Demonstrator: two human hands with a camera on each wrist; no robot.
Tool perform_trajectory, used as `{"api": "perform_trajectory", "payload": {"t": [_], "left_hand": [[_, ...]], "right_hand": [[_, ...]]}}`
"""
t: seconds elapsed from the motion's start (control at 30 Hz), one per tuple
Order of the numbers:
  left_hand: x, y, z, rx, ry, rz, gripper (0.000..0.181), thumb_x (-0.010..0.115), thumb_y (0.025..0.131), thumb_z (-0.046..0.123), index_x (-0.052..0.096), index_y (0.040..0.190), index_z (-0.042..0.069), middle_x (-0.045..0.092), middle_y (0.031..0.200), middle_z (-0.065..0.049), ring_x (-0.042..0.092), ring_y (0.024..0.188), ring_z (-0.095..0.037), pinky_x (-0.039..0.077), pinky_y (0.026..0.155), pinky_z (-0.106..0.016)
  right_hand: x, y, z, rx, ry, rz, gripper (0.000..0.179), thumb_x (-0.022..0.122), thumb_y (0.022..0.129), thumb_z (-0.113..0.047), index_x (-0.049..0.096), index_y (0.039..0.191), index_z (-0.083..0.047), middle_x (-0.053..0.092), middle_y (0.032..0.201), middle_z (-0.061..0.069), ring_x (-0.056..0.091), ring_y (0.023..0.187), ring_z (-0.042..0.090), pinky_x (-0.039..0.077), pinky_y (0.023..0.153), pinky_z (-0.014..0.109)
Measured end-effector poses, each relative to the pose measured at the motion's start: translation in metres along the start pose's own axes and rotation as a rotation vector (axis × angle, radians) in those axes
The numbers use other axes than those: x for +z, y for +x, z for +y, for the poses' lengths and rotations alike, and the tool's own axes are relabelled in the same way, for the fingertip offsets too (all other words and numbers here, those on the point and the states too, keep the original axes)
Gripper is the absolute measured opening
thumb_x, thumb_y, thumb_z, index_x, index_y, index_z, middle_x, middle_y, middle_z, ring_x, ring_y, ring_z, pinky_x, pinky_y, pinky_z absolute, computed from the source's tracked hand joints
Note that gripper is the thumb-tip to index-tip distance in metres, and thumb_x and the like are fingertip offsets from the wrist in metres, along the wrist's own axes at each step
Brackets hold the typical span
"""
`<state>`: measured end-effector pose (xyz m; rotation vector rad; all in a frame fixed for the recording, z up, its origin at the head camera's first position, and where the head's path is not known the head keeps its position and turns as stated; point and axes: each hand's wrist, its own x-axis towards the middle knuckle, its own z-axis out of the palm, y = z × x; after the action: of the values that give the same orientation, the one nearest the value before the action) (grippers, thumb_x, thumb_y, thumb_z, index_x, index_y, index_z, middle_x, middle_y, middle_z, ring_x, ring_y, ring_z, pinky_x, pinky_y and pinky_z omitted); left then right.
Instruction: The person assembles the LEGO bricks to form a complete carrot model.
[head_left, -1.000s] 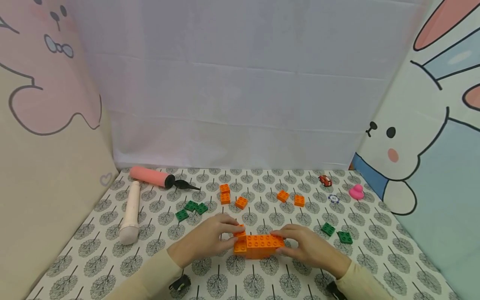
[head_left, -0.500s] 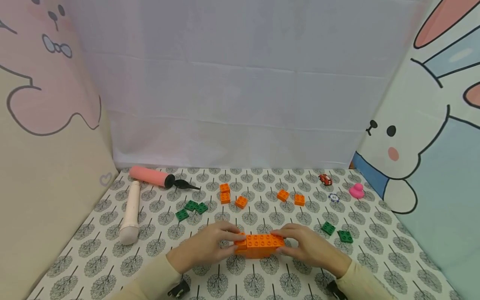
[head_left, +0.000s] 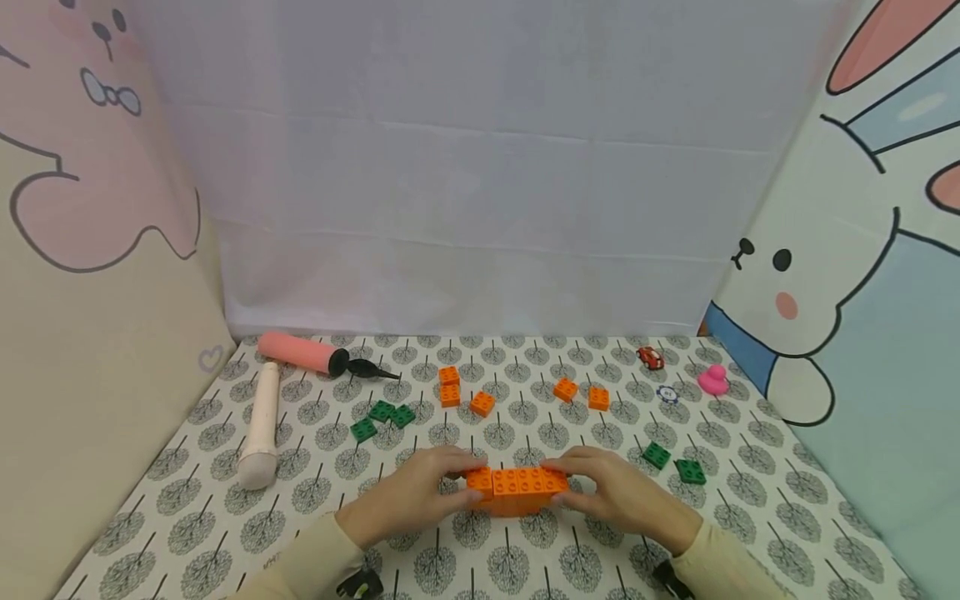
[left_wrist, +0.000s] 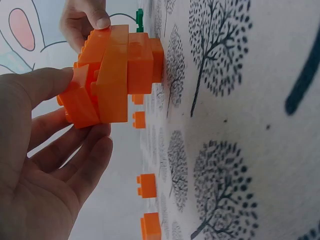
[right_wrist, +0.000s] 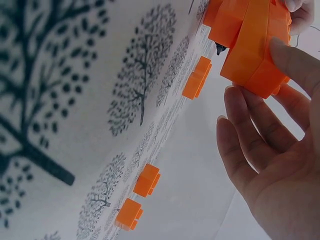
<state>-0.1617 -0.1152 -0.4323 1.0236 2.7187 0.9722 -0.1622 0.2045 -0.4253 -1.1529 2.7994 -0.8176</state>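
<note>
In the head view an orange toy brick structure [head_left: 516, 505], with studs on top, stands on the table in front of me. My left hand [head_left: 420, 492] pinches a small orange toy brick [left_wrist: 82, 100] between thumb and fingers at the structure's left end. The left wrist view shows that brick tilted on the layer below, a gap with studs showing between them. At the opposite end, my right hand [head_left: 618, 493] grips the structure, thumb on the near side and fingers on the far side. Stepped, narrower layers lie beneath the top, seen in both wrist views.
Loose orange bricks [head_left: 482, 404] and green bricks [head_left: 363, 430] lie farther back. A white microphone-like object [head_left: 262, 429] and a pink cylinder [head_left: 300, 352] are at left. Back right are a red toy car [head_left: 650, 358], a poker chip [head_left: 667, 395] and a pink duck [head_left: 713, 380].
My left hand has brought the small orange brick down onto the left end of the structure, and its fingers have shifted to the brick's sides. My right hand stays where it was.
</note>
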Motion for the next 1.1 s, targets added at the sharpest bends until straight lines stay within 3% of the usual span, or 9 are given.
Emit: {"api": "perform_trajectory", "payload": {"t": [0.37,0.57,0.7,0.9,1.1], "left_hand": [[0.008,0.001,-0.004,-0.024,-0.135,0.015,0.054,0.061,0.094,0.052,0.062,0.134,0.017,0.065,0.127,0.007,0.062,0.109,-0.006,0.051,0.098,-0.032],[0.013,0.000,-0.006,-0.086,-0.293,-0.047,0.053,0.059,0.096,0.049,0.058,0.139,0.018,0.064,0.130,0.002,0.064,0.102,-0.003,0.054,0.088,-0.022],[0.014,0.000,-0.006,-0.111,-0.353,-0.047,0.051,0.061,0.096,0.046,0.059,0.139,0.018,0.063,0.133,-0.002,0.066,0.100,-0.005,0.054,0.085,-0.021],[0.014,0.000,-0.005,-0.150,-0.361,-0.044,0.051,0.063,0.094,0.047,0.061,0.138,0.020,0.069,0.118,0.004,0.066,0.090,-0.004,0.055,0.080,-0.022],[0.012,0.002,-0.007,-0.147,-0.358,-0.051,0.050,0.066,0.093,0.045,0.062,0.136,0.020,0.071,0.110,0.005,0.067,0.085,-0.005,0.056,0.076,-0.023]], "right_hand": [[0.001,0.000,-0.001,0.006,-0.004,0.003,0.046,0.065,0.096,-0.040,0.064,0.134,-0.014,0.065,0.118,-0.011,0.062,0.106,0.008,0.054,0.091,0.036],[0.002,0.000,0.000,0.008,-0.003,0.005,0.047,0.065,0.095,-0.042,0.064,0.134,-0.015,0.065,0.118,-0.011,0.061,0.106,0.007,0.054,0.091,0.035],[0.001,-0.001,0.000,0.008,-0.002,0.010,0.048,0.064,0.096,-0.043,0.063,0.135,-0.015,0.065,0.118,-0.012,0.061,0.106,0.008,0.054,0.091,0.036],[0.002,-0.001,0.000,0.001,0.018,0.018,0.047,0.065,0.095,-0.041,0.063,0.135,-0.015,0.064,0.118,-0.012,0.061,0.106,0.008,0.054,0.091,0.036],[0.003,-0.002,0.002,0.005,0.020,0.019,0.048,0.064,0.095,-0.042,0.063,0.135,-0.016,0.064,0.118,-0.012,0.061,0.106,0.008,0.054,0.091,0.036]]}}
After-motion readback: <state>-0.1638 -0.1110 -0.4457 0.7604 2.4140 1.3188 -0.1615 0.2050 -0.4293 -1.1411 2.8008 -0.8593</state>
